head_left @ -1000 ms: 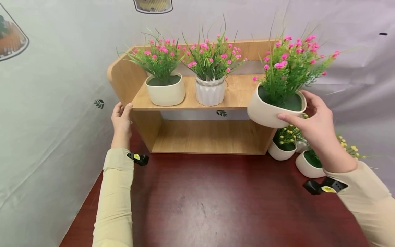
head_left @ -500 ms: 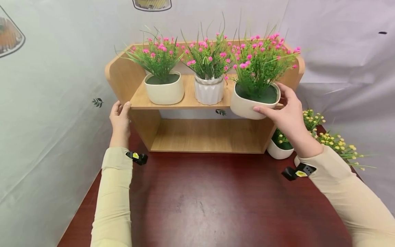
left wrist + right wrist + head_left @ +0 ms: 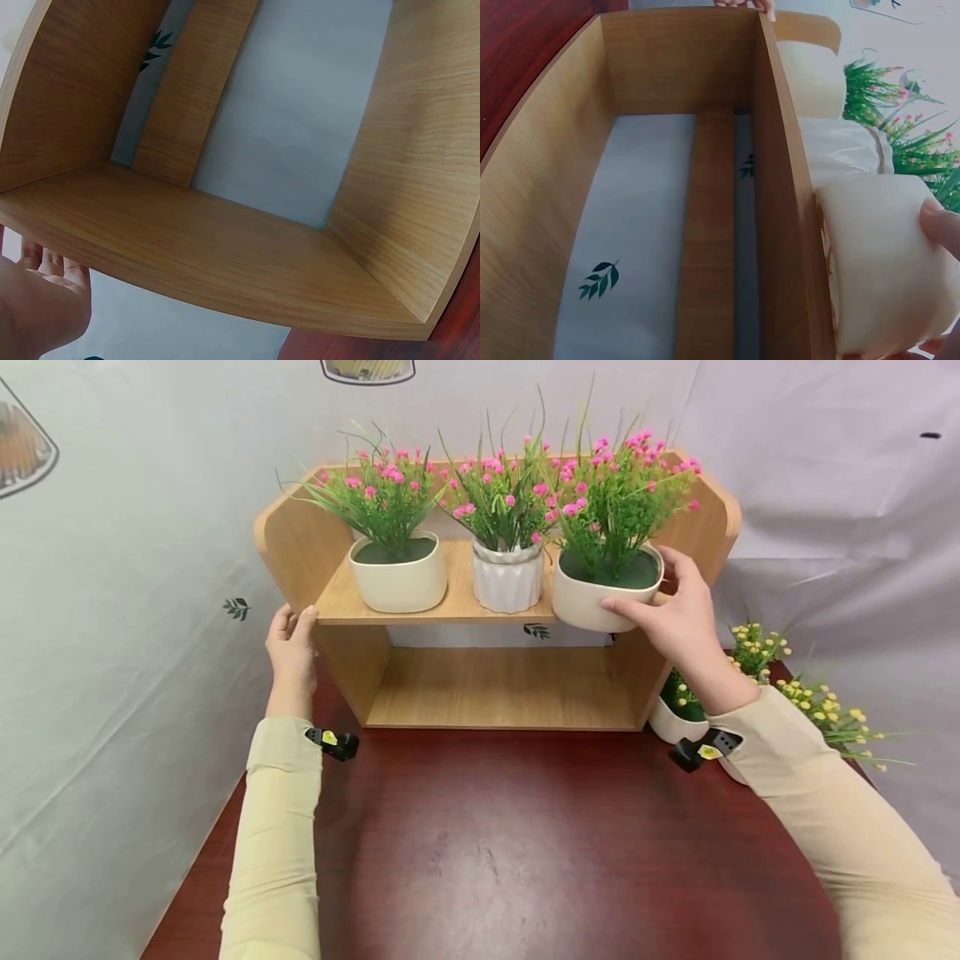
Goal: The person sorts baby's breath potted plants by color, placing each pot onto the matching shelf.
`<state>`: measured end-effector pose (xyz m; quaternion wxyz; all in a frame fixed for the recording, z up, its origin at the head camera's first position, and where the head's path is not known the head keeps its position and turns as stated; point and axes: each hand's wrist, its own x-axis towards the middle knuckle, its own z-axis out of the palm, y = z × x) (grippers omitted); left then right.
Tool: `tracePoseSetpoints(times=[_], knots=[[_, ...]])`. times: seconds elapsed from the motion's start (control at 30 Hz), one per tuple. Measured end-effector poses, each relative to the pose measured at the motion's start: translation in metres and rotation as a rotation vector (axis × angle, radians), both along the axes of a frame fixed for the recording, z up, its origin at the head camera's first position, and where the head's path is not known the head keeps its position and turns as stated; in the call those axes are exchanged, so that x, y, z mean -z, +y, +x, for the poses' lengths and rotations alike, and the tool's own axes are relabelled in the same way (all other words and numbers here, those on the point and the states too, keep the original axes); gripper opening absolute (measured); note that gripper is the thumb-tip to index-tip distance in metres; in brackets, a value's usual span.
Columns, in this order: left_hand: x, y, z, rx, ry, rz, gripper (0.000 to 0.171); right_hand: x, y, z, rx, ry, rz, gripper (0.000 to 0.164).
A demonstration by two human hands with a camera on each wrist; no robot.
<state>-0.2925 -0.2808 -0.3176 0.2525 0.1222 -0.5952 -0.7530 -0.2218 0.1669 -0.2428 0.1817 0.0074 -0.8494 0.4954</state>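
My right hand [image 3: 678, 618] grips the right end of a cream oval pot [image 3: 600, 602] of pink flowers, thumb on its front. That pot is at the right of the upper board of a wooden shelf [image 3: 480, 693], its base overlapping the front edge in the head view. In the right wrist view the pot's underside [image 3: 885, 262] is close to the board. My left hand [image 3: 291, 652] holds the shelf's left side, thumb at the front corner, fingers [image 3: 51, 262] against the outer panel. A white fluted pot [image 3: 508, 578] and another cream pot [image 3: 401, 577] of pink flowers stand left of the held one.
Pots of yellow flowers, including a white pot [image 3: 675, 718], stand on the dark red table [image 3: 480, 827] right of the shelf, partly behind my right arm. A pale fabric wall [image 3: 150, 568] runs behind and along the left.
My right hand has carried the cream pot of pink flowers leftward and back, from beyond the shelf's right end to its upper board. The left hand has stayed at the shelf's side.
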Motion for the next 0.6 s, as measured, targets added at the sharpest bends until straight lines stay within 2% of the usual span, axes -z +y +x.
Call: tracePoseSetpoints(times=[0.33,0.6], knots=[[-0.001,0.001,0.001,0.0,-0.015,0.002,0.028,-0.005,-0.005,-0.012,0.004,-0.057,-0.048,0.085],[-0.001,0.002,0.001,0.003,-0.015,-0.001,0.028,-0.008,-0.006,-0.016,-0.025,-0.075,-0.019,0.085]])
